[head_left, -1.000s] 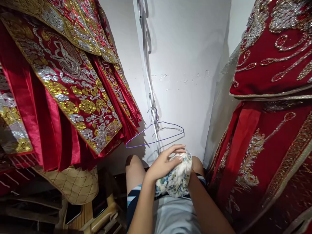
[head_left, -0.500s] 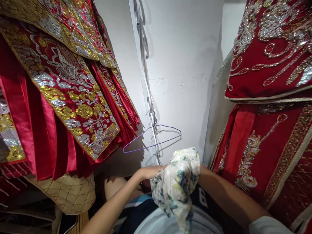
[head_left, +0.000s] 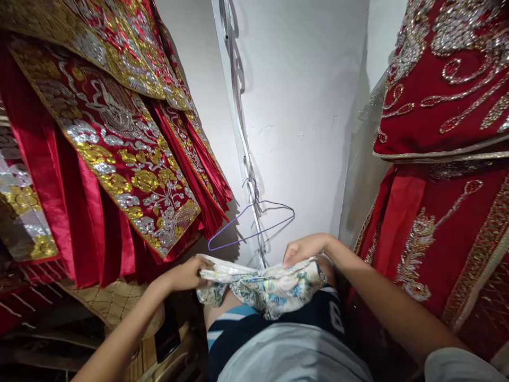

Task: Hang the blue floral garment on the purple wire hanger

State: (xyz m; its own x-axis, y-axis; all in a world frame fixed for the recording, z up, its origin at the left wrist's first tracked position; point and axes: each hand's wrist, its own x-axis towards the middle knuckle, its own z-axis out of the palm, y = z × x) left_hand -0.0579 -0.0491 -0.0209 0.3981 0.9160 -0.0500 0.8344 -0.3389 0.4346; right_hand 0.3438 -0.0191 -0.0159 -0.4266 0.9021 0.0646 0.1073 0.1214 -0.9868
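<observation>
A white floral cloth [head_left: 274, 289], printed in blue, green and yellow, is stretched sideways above my lap. At its left end my left hand [head_left: 190, 273] is closed on the fabric. Toward its right end my right hand [head_left: 304, 248] pinches the upper edge. Between the two hands the cloth sags and bunches in loose folds. Whether it is a garment or a plain piece of fabric I cannot tell. Just beyond it a purple wire hanger [head_left: 251, 228] hangs by its hook from the white rail on the wall.
Red robes with gold and silver embroidery [head_left: 131, 159] hang at the left. Beaded red garments [head_left: 445, 212] hang at the right. A slotted white rail [head_left: 234, 95] runs down the white wall [head_left: 302, 106]. Low at the left lies a dark phone-like object [head_left: 167, 337] on a wooden surface.
My hands have moved apart and come into view. The floral cloth, bunched and raised before, is now drawn out sideways and lower. The view has shifted slightly.
</observation>
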